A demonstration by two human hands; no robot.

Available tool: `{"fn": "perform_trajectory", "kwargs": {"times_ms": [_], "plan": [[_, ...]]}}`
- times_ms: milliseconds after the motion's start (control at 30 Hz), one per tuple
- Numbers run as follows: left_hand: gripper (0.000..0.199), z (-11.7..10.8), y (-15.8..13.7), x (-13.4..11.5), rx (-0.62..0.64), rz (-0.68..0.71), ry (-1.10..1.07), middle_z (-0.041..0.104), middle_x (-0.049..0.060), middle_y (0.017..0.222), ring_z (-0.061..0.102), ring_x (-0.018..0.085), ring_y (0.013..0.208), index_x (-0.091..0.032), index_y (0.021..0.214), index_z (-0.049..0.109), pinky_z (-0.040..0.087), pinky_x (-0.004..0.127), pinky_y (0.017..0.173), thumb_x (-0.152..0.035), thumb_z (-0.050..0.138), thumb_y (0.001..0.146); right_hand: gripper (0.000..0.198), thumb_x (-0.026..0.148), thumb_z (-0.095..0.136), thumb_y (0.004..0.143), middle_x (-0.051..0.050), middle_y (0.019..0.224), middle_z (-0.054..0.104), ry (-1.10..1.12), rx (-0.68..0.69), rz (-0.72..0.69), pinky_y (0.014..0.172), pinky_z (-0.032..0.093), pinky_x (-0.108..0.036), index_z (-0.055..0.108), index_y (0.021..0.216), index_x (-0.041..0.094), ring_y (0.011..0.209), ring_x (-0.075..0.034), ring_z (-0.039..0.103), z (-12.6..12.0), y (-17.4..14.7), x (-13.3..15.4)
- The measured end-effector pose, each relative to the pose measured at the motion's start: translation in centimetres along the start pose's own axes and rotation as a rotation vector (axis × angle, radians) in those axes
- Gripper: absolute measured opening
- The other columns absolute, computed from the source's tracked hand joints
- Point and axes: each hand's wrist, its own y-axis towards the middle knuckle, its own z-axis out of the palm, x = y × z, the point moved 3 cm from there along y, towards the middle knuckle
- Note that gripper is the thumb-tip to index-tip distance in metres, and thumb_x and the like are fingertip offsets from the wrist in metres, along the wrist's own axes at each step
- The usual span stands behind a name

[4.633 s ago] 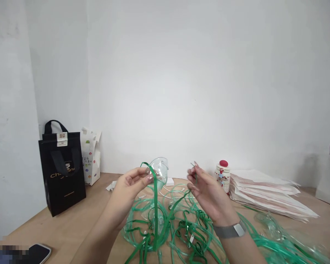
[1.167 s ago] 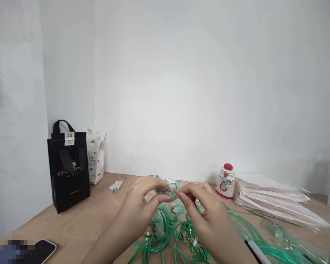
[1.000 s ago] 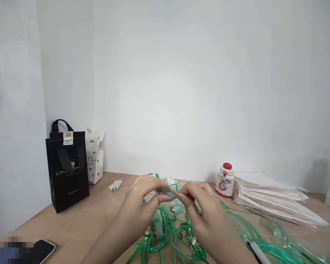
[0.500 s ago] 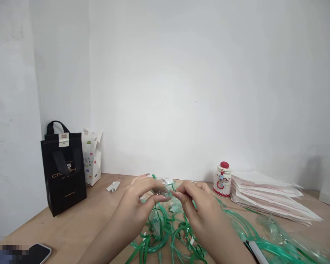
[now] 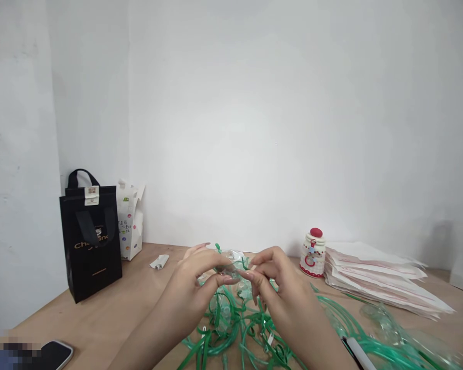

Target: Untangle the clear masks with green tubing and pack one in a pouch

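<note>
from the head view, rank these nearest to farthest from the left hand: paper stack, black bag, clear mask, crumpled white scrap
1. Clear mask: in the left hand's fingers, between the two hands.
2. Crumpled white scrap: on the table, just left of that hand.
3. Black bag: farther left, standing.
4. Paper stack: far right, beyond the other hand.

A table (image 5: 139,298) hard against a scuffed white wall (image 5: 216,128): it's a makeshift workspace, home or small workshop, can't tell! Bulk tubing (image 5: 389,348) spreads beneath and right of the right hand (image 5: 283,288), papers (image 5: 374,272) and a cutesy jar (image 5: 312,254) beyond it; personal touches left of the left hand (image 5: 193,282), a shopping bag (image 5: 90,257) and phone (image 5: 56,354)!
</note>
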Motion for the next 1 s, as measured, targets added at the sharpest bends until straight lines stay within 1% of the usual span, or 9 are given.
{"fn": "perform_trajectory", "kwargs": {"times_ms": [133, 200, 267, 400, 533, 633, 700, 833, 1000], "plan": [[0.018, -0.1, -0.2, 0.0, 0.018, -0.014, -0.033, 0.069, -0.004, 0.083, 0.058, 0.016, 0.09, -0.025, 0.079, 0.065, 0.023, 0.034, 0.104, -0.011, 0.054, 0.081, 0.019, 0.021, 0.043, 0.088, 0.007, 0.057, 0.054, 0.225, 0.071, 0.058, 0.059, 0.043, -0.028, 0.043, 0.107, 0.022, 0.056, -0.015, 0.054, 0.1, 0.2, -0.2], [0.02, -0.1, -0.2, -0.1, 0.026, -0.002, -0.04, 0.07, -0.004, 0.085, 0.058, 0.016, 0.092, -0.026, 0.081, 0.066, 0.022, 0.034, 0.105, -0.009, 0.054, 0.08, 0.016, 0.023, 0.047, 0.087, 0.006, 0.055, 0.053, 0.292, 0.113, 0.057, 0.058, 0.043, -0.027, 0.053, 0.102, 0.021, 0.054, -0.014, 0.055, 0.0, 0.4, 0.0], [0.022, 0.0, -0.2, -0.2, 0.035, 0.018, -0.03, 0.071, -0.004, 0.087, 0.059, 0.016, 0.091, -0.027, 0.082, 0.067, 0.021, 0.035, 0.106, -0.009, 0.055, 0.08, 0.012, 0.027, 0.052, 0.084, 0.004, 0.055, 0.054, 0.344, 0.108, 0.057, 0.055, 0.043, -0.026, 0.061, 0.09, 0.02, 0.052, -0.014, 0.054, -0.1, 0.6, 0.2], [0.017, 0.2, -0.1, -0.3, 0.024, 0.023, -0.011, 0.072, -0.003, 0.085, 0.06, 0.017, 0.089, -0.027, 0.079, 0.068, 0.023, 0.037, 0.105, -0.013, 0.058, 0.08, 0.017, 0.034, 0.059, 0.08, -0.002, 0.07, 0.063, 0.411, -0.003, 0.078, 0.063, 0.045, -0.03, 0.068, 0.076, 0.02, 0.065, -0.017, 0.056, 0.0, 1.1, 0.0], [0.017, 0.5, 0.0, -0.2, 0.036, 0.04, 0.057, 0.069, -0.003, 0.078, 0.06, 0.018, 0.088, -0.027, 0.077, 0.066, 0.022, 0.038, 0.105, -0.015, 0.055, 0.081, 0.015, 0.037, 0.068, 0.071, -0.004, 0.084, 0.058, 0.53, -0.11, 0.168, 0.08, 0.045, -0.036, 0.072, 0.071, 0.022, 0.086, -0.021, 0.056, 0.5, 1.2, -1.1], [0.013, 0.9, 0.0, -0.1, 0.05, 0.032, 0.106, 0.068, -0.002, 0.08, 0.059, 0.018, 0.086, -0.025, 0.076, 0.063, 0.027, 0.04, 0.101, -0.016, 0.055, 0.082, 0.013, 0.034, 0.072, 0.066, -0.008, 0.107, 0.057, 0.679, -0.153, 0.273, 0.095, 0.038, -0.04, 0.072, 0.066, 0.022, 0.111, -0.026, 0.049, 1.0, 1.0, -1.8], [0.011, 1.2, 0.1, -0.1, 0.069, 0.025, 0.124, 0.067, -0.002, 0.08, 0.059, 0.018, 0.083, -0.024, 0.076, 0.061, 0.029, 0.04, 0.099, -0.018, 0.055, 0.083, 0.013, 0.033, 0.072, 0.066, -0.009, 0.115, 0.055, 0.752, -0.197, 0.302, 0.099, 0.034, -0.041, 0.069, 0.061, 0.021, 0.121, -0.027, 0.041, 1.2, 0.9, -2.0], [0.013, 1.3, -0.1, -0.2, 0.101, 0.02, 0.169, 0.065, -0.004, 0.073, 0.058, 0.016, 0.073, -0.025, 0.075, 0.061, 0.023, 0.043, 0.103, -0.017, 0.053, 0.082, 0.02, 0.03, 0.068, 0.071, -0.009, 0.12, 0.053, 0.771, -0.252, 0.26, 0.101, 0.033, -0.042, 0.062, 0.055, 0.02, 0.124, -0.025, 0.038, 1.3, 0.8, -1.9], [0.016, 1.2, -0.4, -0.1, 0.186, 0.027, 0.188, 0.066, -0.005, 0.076, 0.057, 0.014, 0.073, -0.024, 0.074, 0.059, 0.019, 0.042, 0.106, -0.013, 0.05, 0.081, 0.019, 0.03, 0.068, 0.072, -0.007, 0.122, 0.051, 0.723, -0.329, 0.223, 0.104, 0.026, -0.046, 0.061, 0.057, 0.02, 0.123, -0.026, 0.039, 1.0, 1.0, -2.3]]}}
